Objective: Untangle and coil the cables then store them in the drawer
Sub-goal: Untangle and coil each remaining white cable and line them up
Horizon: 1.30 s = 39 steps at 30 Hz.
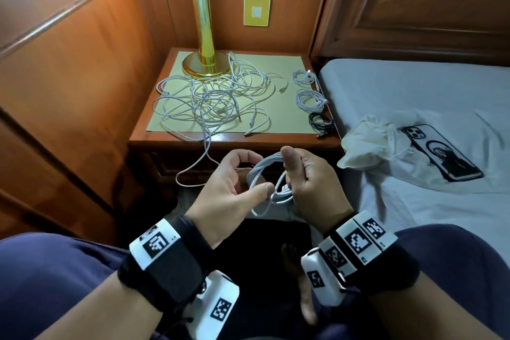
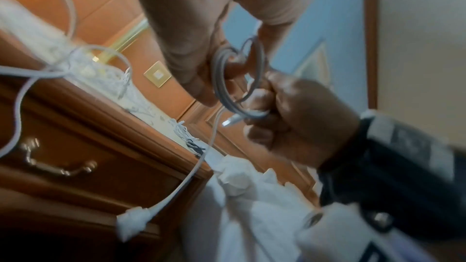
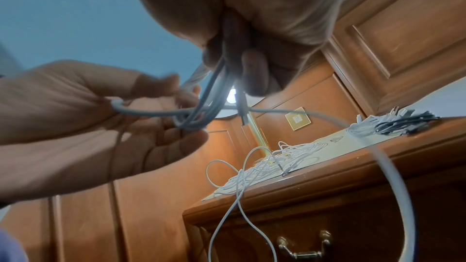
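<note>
Fingers of right hand (image 1: 309, 182) clamped on white cable coil (image 1: 269, 185) at frame centre, left hand (image 1: 231, 190) pinching its loop; tail trails to tangled cables (image 1: 212, 96) on worktop (image 1: 276, 136); advise even, untwisted loops.

No readable words, brand names or numbers anywhere. Only black-and-white square code patterns on the white blocks of the left wristband (image 1: 154, 243) and the right wristband (image 1: 358, 240), with tiny marks beside them too small to make out. On the phone case (image 1: 441, 153) lying on the bed, a dark round picture but no legible lettering; on the yellow wall plate (image 1: 257, 11), no marking to be read.
</note>
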Motion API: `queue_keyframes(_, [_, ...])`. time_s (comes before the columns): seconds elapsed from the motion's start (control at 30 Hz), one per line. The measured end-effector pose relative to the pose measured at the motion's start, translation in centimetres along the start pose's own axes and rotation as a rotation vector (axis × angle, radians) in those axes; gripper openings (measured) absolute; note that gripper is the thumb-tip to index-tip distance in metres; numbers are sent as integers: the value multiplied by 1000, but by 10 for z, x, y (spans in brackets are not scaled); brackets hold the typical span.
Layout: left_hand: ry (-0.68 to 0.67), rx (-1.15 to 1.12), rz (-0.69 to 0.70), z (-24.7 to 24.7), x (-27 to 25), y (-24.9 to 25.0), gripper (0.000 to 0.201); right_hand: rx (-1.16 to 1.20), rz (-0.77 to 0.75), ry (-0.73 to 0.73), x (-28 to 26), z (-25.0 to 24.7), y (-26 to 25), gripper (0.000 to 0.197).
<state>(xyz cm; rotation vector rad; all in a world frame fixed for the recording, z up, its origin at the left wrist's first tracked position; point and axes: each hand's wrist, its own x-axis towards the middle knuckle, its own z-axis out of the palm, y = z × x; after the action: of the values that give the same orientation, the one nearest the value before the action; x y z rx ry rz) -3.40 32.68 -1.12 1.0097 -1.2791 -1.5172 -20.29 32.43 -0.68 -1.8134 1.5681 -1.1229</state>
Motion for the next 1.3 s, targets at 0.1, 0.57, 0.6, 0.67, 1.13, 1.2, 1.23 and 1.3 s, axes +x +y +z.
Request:
queue_keyframes(0.1, [222, 224, 79, 0, 3, -9, 26, -44, -38, 83, 0, -1, 5, 38])
queue_keyframes(0.57, [-140, 229, 35, -41, 14, 21, 69, -335, -249, 286, 9, -33, 8, 44])
queue_keyframes(0.6, [-138, -7, 18, -41, 14, 19, 66, -321, -253, 312, 12, -36, 8, 44])
queue_keyframes(0.67, [-151, -287, -18, -38, 11, 21, 56, -304, -256, 352, 15, -42, 9, 45])
queue_keyframes(1.13, [245, 903, 327, -54, 11, 30, 57, -331, -165, 513, 18, -67, 24, 34])
queue_keyframes(1.2, [299, 935, 408, -60, 8, 25, 46, -276, -61, 512, 19, -66, 27, 39])
queue_keyframes(1.23, [281, 884, 410, -61, 10, 19, 36, -187, 12, 500, 19, -64, 28, 42])
queue_keyframes(1.3, [237, 802, 385, -59, 11, 9, 13, 161, 162, 440, 19, -59, 25, 48])
